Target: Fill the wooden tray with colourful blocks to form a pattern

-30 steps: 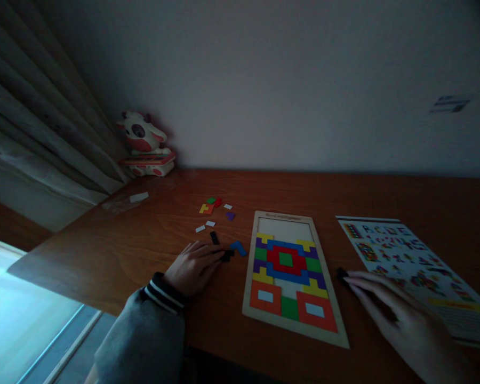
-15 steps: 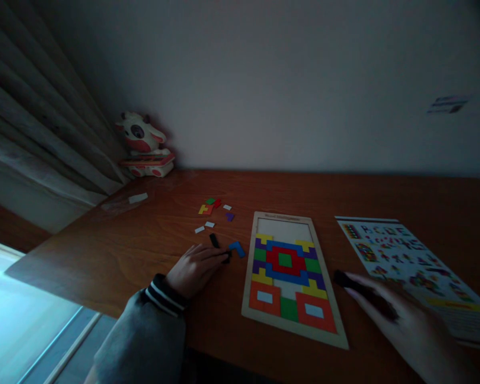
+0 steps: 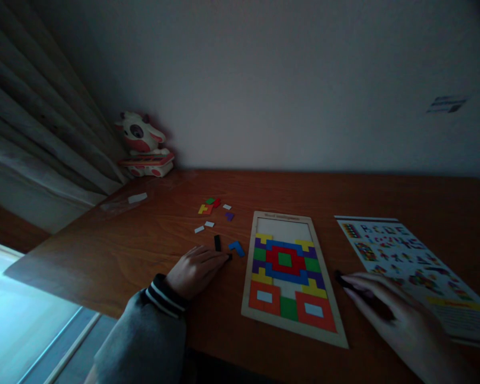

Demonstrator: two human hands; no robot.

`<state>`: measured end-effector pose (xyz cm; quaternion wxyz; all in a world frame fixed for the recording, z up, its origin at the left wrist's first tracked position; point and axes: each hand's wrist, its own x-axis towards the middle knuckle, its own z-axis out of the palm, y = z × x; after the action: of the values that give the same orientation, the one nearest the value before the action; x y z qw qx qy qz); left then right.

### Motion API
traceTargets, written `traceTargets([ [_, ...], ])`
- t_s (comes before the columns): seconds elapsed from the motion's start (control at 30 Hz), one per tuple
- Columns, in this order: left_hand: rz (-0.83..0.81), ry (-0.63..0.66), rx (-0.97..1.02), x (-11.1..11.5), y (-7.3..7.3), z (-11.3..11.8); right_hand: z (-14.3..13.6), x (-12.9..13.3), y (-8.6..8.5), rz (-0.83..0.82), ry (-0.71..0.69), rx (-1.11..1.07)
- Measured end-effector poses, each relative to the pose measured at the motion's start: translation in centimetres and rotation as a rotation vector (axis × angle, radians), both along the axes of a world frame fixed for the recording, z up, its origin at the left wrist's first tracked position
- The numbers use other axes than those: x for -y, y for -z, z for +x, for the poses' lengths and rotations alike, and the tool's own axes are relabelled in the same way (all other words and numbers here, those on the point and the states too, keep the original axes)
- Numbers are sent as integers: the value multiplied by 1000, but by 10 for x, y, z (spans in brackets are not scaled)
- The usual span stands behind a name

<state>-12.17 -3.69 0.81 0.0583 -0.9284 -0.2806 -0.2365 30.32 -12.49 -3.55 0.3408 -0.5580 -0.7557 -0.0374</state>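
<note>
My left hand (image 3: 198, 269) rests palm down on the table, its fingertips closed over a small black puzzle piece that is mostly hidden. Just behind those fingers lies a black bar piece (image 3: 217, 243), and a blue L-shaped piece (image 3: 237, 248) is beside them. To the right, my right hand (image 3: 392, 304) pinches a dark puzzle piece (image 3: 339, 276) between thumb and fingers, near the right edge of the wooden puzzle board (image 3: 246, 298). Coloured pieces fill much of the board in a symmetrical pattern; its top strip and a patch lower down show bare base.
Several loose pieces, among them a purple one (image 3: 229, 216) and a white one (image 3: 199, 229), lie farther back on the left. A printed pattern sheet (image 3: 408, 256) lies under and beyond my right hand. A cow toy (image 3: 144, 144) stands at the back left by the curtain (image 3: 44, 106).
The black bar by my left hand has turned to point more straight away from me. The black piece under my left fingertips shows less. My right hand's fingers have shifted slightly around the dark piece.
</note>
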Motion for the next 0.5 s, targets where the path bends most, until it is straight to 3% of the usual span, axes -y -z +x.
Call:
traceTargets([
  [0.2, -36, -15, 1, 0, 1, 1, 1, 1, 2, -29, 17, -13],
  [0.33, -29, -21, 4, 0, 1, 2, -2, 2, -6, -25, 17, -14],
  [0.5, -10, -26, 4, 1, -1, 4, -39, 10, -26, -4, -63, 6],
])
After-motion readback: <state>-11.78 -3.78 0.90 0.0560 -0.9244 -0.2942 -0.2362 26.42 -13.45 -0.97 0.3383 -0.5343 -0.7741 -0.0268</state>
